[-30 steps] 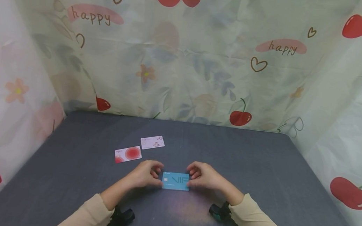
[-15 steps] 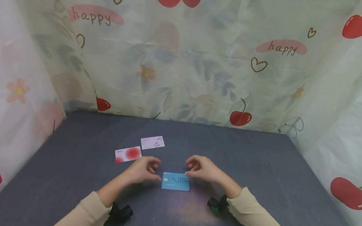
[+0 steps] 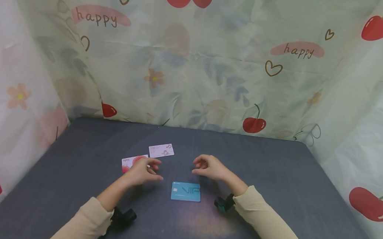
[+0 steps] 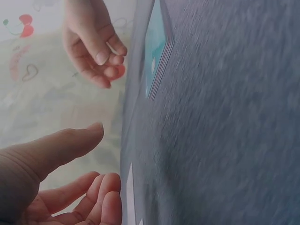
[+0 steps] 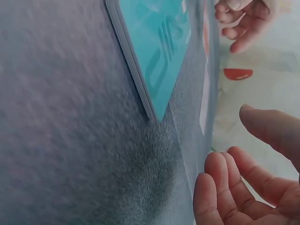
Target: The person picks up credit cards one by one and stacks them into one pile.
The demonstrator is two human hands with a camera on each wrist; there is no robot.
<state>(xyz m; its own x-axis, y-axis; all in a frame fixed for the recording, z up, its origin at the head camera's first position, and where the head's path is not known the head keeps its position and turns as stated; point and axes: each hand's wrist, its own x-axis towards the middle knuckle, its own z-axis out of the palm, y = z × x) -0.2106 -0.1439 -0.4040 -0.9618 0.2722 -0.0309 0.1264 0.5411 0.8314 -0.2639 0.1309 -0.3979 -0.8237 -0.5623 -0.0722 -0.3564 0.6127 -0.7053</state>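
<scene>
Soft, moderately bright light covers the dark surface [image 3: 261, 165]; its source cannot be told. A hazy pink-and-yellow glare spreads toward the near edge, slightly right of the middle. Faint, soft-edged shadows lie beneath the left hand [image 3: 145, 171] and right hand [image 3: 209, 167]. Past the left and right edges the patterned cloth [image 3: 194, 79] looks whiter; behind the far edge it turns greyer and dimmer. The head view is fairly sharp. Both wrist views are hazy, with streaky grain on the surface, pale sheen on the blue card stack [image 5: 161, 47] and cloth out of focus. In the right wrist view, the surface's edge bows.
</scene>
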